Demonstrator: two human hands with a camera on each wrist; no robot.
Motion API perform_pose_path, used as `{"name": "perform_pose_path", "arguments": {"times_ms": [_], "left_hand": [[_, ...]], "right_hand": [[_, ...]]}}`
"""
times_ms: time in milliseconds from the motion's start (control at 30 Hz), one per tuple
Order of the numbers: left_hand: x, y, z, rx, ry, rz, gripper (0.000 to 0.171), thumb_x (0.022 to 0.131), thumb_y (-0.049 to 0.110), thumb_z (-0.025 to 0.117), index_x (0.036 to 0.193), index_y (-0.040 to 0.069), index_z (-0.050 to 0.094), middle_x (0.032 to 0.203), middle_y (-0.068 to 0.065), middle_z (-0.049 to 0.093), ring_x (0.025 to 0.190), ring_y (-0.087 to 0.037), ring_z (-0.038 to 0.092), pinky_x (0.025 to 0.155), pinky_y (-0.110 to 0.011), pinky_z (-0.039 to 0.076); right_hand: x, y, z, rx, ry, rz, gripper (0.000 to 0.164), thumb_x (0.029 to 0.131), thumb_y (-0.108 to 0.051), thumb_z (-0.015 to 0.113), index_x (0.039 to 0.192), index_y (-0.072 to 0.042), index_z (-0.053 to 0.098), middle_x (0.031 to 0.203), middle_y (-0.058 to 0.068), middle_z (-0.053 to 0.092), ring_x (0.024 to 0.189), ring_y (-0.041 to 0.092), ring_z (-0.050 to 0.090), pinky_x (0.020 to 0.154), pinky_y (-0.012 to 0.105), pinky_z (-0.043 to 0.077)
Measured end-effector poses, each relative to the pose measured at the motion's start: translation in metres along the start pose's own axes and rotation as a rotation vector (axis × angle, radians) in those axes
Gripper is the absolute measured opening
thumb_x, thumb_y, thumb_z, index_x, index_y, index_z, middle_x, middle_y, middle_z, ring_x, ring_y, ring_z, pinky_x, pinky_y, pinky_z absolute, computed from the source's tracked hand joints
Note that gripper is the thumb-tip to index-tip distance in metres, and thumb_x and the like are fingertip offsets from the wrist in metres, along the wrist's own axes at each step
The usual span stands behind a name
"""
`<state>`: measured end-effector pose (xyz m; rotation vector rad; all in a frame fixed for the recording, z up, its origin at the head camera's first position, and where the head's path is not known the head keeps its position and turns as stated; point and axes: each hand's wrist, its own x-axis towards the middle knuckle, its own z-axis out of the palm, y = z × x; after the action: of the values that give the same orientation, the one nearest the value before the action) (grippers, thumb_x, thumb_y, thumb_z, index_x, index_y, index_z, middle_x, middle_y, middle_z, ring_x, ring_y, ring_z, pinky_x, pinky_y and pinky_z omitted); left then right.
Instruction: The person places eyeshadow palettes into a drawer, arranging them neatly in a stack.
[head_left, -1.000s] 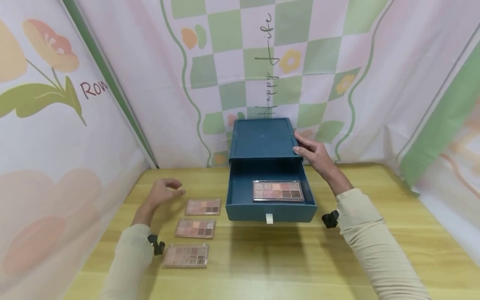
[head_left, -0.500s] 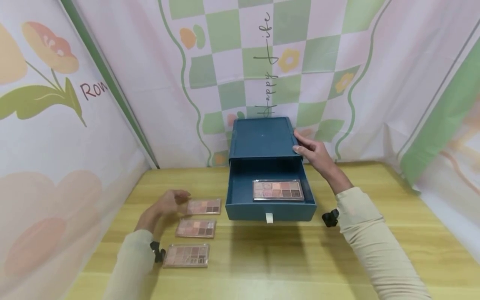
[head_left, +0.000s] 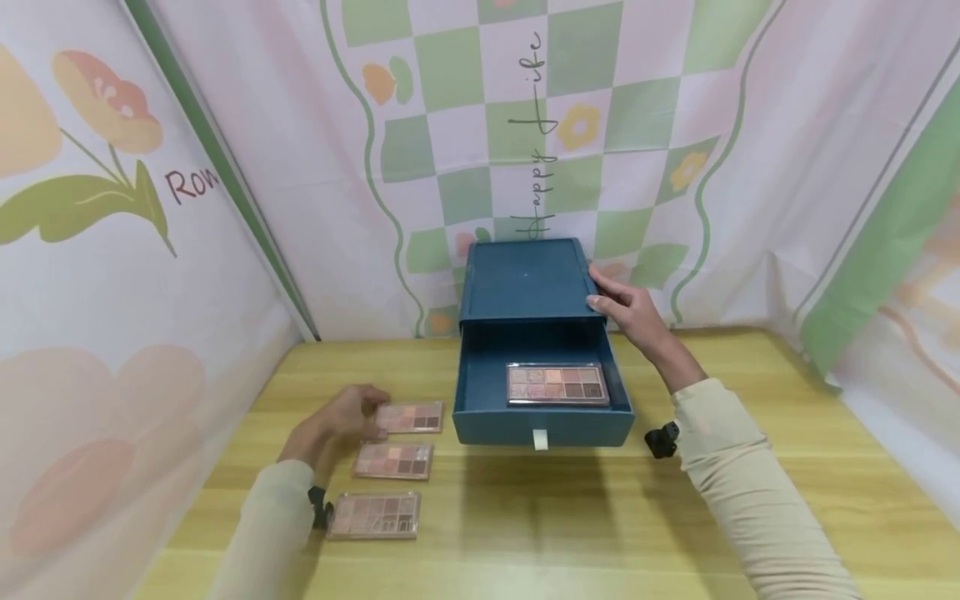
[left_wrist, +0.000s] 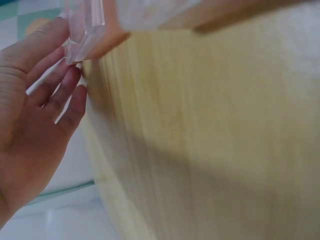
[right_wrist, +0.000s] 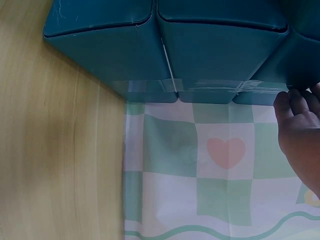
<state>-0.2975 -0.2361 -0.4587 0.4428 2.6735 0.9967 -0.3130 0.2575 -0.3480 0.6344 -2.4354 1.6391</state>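
Left hand: uppermost loose palette, lower left of centre, pinched at its left end. Right hand: fingers laid extended against drawer box, centre. Palette could be dropped through off-centre grip.

Tall dark script on the back curtain reads "Happy Life"; the words are turned sideways and run upward from bottom to top. On the left curtain, reddish-brown letters beside a printed flower start "Ro", with a third letter partly lost at the fold. Pale lettering crosses the lid of the makeup palette inside the drawer, and more marks the nearest palette outside it; both are too faint to read.
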Motion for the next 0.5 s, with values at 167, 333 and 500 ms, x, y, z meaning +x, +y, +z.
{"name": "perform_pose_path", "arguments": {"times_ms": [167, 333, 500], "left_hand": [[0.0025, 0.0064, 0.0004, 0.022, -0.016, -0.003, 0.071, 0.069, 0.006, 0.089, 0.133, -0.004, 0.060, 0.131, -0.022, 0.063, 0.122, -0.039, 0.059, 0.112, -0.056, 0.045], [0.0026, 0.0090, 0.0015, 0.027, -0.022, -0.001, 0.071, 0.067, 0.004, 0.089, 0.131, -0.004, 0.061, 0.128, -0.020, 0.063, 0.117, -0.034, 0.059, 0.109, -0.054, 0.047], [0.0009, 0.0107, 0.0011, 0.039, -0.013, -0.042, 0.062, 0.069, 0.007, 0.089, 0.126, 0.000, 0.065, 0.124, -0.017, 0.064, 0.115, -0.032, 0.060, 0.106, -0.053, 0.049]], "right_hand": [[0.0001, 0.0005, -0.0005, 0.002, 0.006, -0.008, 0.059, 0.106, -0.023, 0.051, 0.158, -0.007, 0.028, 0.169, 0.012, 0.022, 0.156, 0.034, 0.021, 0.097, -0.003, 0.034], [0.0000, -0.0013, -0.0012, -0.005, 0.006, -0.001, 0.060, 0.106, -0.024, 0.051, 0.159, -0.008, 0.028, 0.169, 0.011, 0.022, 0.157, 0.034, 0.021, 0.097, -0.004, 0.033], [-0.0011, -0.0028, -0.0013, -0.012, -0.005, 0.025, 0.061, 0.106, -0.027, 0.051, 0.159, -0.011, 0.027, 0.170, 0.007, 0.021, 0.157, 0.032, 0.021, 0.097, -0.004, 0.033]]}}
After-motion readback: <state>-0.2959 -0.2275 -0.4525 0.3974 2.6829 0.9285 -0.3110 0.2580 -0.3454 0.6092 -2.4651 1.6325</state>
